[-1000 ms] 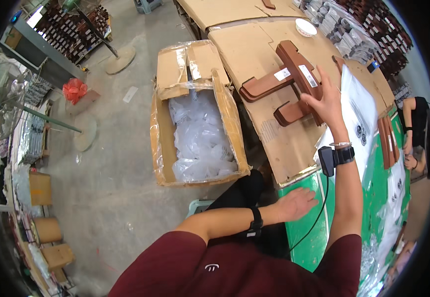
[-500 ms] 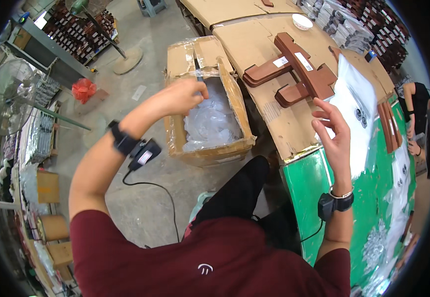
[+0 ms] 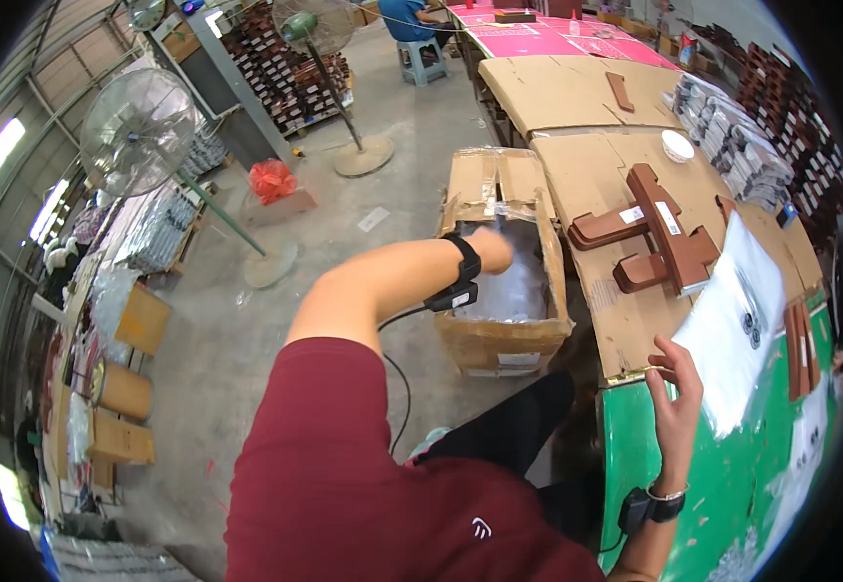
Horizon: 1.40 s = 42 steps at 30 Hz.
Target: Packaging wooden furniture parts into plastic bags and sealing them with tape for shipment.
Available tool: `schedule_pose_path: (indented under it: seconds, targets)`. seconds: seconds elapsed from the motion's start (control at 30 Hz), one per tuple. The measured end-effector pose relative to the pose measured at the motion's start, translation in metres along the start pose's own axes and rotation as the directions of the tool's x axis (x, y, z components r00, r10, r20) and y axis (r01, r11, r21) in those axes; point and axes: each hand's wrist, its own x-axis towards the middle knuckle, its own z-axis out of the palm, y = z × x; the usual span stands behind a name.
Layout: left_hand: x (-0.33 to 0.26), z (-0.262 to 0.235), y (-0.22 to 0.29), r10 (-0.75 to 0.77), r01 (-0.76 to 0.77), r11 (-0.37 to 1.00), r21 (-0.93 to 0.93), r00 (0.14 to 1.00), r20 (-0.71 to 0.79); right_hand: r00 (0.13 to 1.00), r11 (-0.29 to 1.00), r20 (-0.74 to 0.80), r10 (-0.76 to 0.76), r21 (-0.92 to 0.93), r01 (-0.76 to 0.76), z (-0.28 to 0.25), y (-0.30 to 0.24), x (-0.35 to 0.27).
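1. Concrete floor [image 3: 334, 388] spreads to our left; a green table [image 3: 635, 466], partly covered with cardboard [image 3: 630, 325], stands to our right.
2. Our left elbow juts outward, the forearm crossing toward an open carton [image 3: 504, 339]. Our left hand [image 3: 491, 251] hangs over it, fingers curled; we cannot tell whether it grips the translucent plastic [image 3: 520, 291] inside.
3. Our right hand [image 3: 675, 383] points upward over the table, fingers loosely bent and holding nothing, near whitish plastic sheeting [image 3: 731, 339].
4. Brown wooden pieces [image 3: 662, 250] lie together on the cardboard.

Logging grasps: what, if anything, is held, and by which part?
The right hand is empty; whether the left hand, at the carton, holds anything cannot be told.
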Motion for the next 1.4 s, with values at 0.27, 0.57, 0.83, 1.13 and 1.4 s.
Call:
schedule_pose_path:
  seconds: [0.27,0.57,0.83,1.13,1.4]
  targets:
    - [-0.149,-0.108,-0.035,-0.114,-0.436,0.811,-0.39,0.535,-0.837,0.999,0.999,0.047,0.008,-0.044,-0.006,0.013,0.008,-0.002]
    - [-0.184,-0.116,-0.009,0.067,-0.792,0.445,-0.418,0.494,-0.867,0.958,0.958,-0.01,-0.287,-0.012,0.287,0.051,-0.047,0.054]
    - [-0.228,-0.139,0.008,0.332,-0.867,0.03,-0.497,0.477,-0.814,0.939,0.941,0.24,-0.248,0.291,0.174,0.062,-0.059,0.097]
    - [-0.176,-0.09,0.083,-0.123,-0.652,0.739,-0.169,0.115,-0.986,0.969,0.927,-0.001,0.246,0.293,-0.235,0.016,-0.01,-0.006]
    - [-0.09,0.002,0.285,0.528,-0.93,0.356,0.089,0.121,-0.841,0.857,0.834,-0.109,0.504,0.318,-0.45,-0.049,0.097,-0.098]
